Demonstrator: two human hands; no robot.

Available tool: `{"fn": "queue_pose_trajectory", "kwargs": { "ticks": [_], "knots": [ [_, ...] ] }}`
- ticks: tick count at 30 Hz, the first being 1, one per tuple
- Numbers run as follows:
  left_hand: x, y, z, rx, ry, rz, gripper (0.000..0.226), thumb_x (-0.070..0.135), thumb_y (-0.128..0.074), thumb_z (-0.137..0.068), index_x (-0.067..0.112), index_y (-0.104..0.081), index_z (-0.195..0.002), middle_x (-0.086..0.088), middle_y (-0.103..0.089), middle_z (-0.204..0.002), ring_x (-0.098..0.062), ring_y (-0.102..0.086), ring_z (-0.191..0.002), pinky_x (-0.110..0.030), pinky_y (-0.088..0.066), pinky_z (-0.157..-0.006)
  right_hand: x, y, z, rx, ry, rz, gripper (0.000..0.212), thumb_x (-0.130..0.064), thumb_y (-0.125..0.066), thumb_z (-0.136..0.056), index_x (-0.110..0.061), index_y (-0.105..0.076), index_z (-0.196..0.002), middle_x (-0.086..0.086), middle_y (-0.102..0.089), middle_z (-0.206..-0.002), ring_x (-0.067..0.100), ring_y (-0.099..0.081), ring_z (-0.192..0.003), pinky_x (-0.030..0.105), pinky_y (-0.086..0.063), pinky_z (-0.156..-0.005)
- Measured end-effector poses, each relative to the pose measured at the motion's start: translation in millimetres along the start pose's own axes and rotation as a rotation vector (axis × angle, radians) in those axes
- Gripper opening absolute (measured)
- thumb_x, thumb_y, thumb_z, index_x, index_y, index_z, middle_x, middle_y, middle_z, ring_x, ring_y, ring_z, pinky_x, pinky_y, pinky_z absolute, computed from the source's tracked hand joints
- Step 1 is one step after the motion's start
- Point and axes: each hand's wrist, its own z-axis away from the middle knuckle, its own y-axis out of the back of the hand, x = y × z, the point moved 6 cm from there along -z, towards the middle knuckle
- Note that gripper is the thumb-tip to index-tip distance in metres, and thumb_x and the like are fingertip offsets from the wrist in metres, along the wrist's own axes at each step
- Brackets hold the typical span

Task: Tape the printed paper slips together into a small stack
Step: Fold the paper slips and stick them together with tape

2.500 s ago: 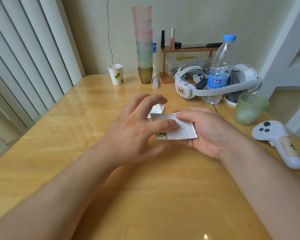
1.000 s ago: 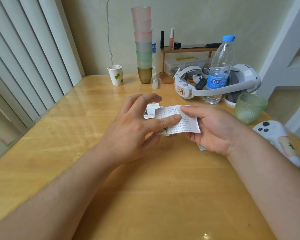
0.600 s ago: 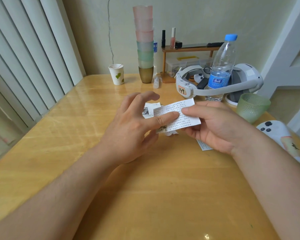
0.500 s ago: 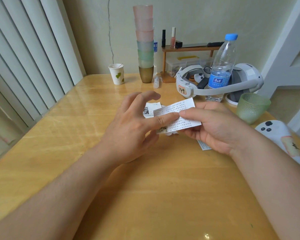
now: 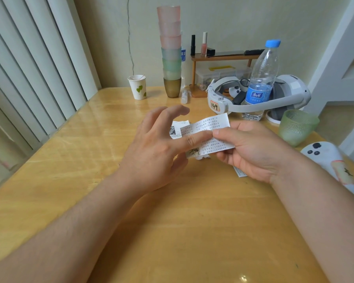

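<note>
Both hands pinching printed slip point(image 5: 209, 135), left hand point(image 5: 159, 150), right hand point(image 5: 251, 148)

Both hands meet mid-table point(image 5: 192, 231); the left hand point(image 5: 157, 152) and right hand point(image 5: 251, 150) pinch a slip point(image 5: 213, 127) between them. Bare tabletop lies toward the body and out to the left of the left hand. Beyond its fingertips sits a second slip point(image 5: 177, 128), then farther back a paper cup point(image 5: 138, 86) and cup stack point(image 5: 171, 52). Beyond the right hand: headset point(image 5: 258, 99), bottle point(image 5: 261, 82). To its right, close: green cup point(image 5: 297, 127), controller point(image 5: 331, 162). Another slip point(image 5: 240, 172) pokes out under the right palm.
</note>
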Motion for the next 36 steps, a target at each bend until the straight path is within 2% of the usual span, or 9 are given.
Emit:
{"fn": "queue_pose_trajectory", "kwargs": {
  "ticks": [7,12,16,22,25,29,32,36],
  "knots": [
    [3,-5,2,-0.002,0.040,0.045,0.075,0.021,-0.071,-0.088,0.043,-0.045,-0.155,-0.012,-0.040,-0.155,-0.038,-0.037,-0.135,-0.047,-0.040,-0.109,-3,-3,1,-0.056,-0.008,-0.164,0.015,-0.008,-0.059,-0.100,-0.006,-0.070,-0.110,0.013,-0.074,-0.093,0.016,-0.068,-0.070,0.023,-0.048,-0.057],
    [6,-6,3,-0.008,0.045,0.069,0.083,0.022,-0.072,-0.087,0.039,-0.036,-0.160,-0.013,-0.038,-0.155,-0.036,-0.035,-0.134,-0.039,-0.033,-0.111,-3,-11,3,-0.174,-0.059,-0.305,0.032,-0.014,-0.065,-0.088,-0.012,-0.069,-0.119,0.007,-0.072,-0.091,0.014,-0.064,-0.065,0.024,-0.048,-0.058],
    [8,-9,5,-0.032,0.048,0.104,0.089,0.023,-0.072,-0.086,0.037,-0.029,-0.162,-0.010,-0.038,-0.152,-0.033,-0.036,-0.131,-0.033,-0.028,-0.110,-1,-13,4,-0.215,-0.090,-0.378,0.040,-0.017,-0.068,-0.081,-0.016,-0.070,-0.121,0.006,-0.073,-0.105,0.012,-0.067,-0.072,0.023,-0.050,-0.059],
    [15,-14,6,-0.043,0.042,0.187,0.094,0.025,-0.068,-0.088,0.033,-0.016,-0.165,-0.009,-0.040,-0.149,-0.033,-0.039,-0.128,-0.040,-0.035,-0.113,1,-16,4,-0.250,-0.129,-0.444,0.038,-0.018,-0.067,-0.081,-0.018,-0.070,-0.119,0.005,-0.072,-0.111,0.012,-0.066,-0.081,0.022,-0.051,-0.063],
    [18,-16,8,-0.048,0.051,0.238,0.097,0.025,-0.068,-0.087,0.032,-0.010,-0.165,-0.010,-0.039,-0.150,-0.034,-0.041,-0.129,-0.043,-0.035,-0.115,2,-20,6,-0.288,-0.157,-0.465,0.036,-0.019,-0.064,-0.084,-0.018,-0.070,-0.119,0.003,-0.072,-0.107,0.011,-0.066,-0.080,0.022,-0.050,-0.064],
    [21,-13,7,-0.018,0.065,0.326,0.104,0.024,-0.069,-0.087,0.032,0.001,-0.165,-0.009,-0.038,-0.154,-0.027,-0.041,-0.129,-0.035,-0.031,-0.117,0,-22,8,-0.281,-0.169,-0.524,0.033,-0.018,-0.061,-0.082,-0.016,-0.070,-0.114,0.004,-0.074,-0.096,0.013,-0.066,-0.073,0.023,-0.050,-0.062],
    [18,-8,6,0.037,0.104,0.378,0.109,0.020,-0.070,-0.086,0.024,0.003,-0.167,-0.003,-0.039,-0.153,-0.017,-0.040,-0.131,-0.030,-0.027,-0.118,0,-19,6,-0.263,-0.170,-0.524,0.036,-0.017,-0.062,-0.079,-0.016,-0.069,-0.115,0.005,-0.073,-0.096,0.016,-0.066,-0.071,0.023,-0.051,-0.060],
    [9,-8,9,0.058,0.289,0.661,0.108,0.009,-0.061,-0.077,0.034,-0.006,-0.166,0.010,-0.045,-0.149,-0.018,-0.042,-0.139,-0.033,-0.035,-0.117,1,-16,5,-0.257,-0.170,-0.469,0.031,-0.020,-0.063,-0.080,-0.017,-0.071,-0.110,0.004,-0.070,-0.089,0.017,-0.063,-0.068,0.024,-0.050,-0.060]
  ]
}}
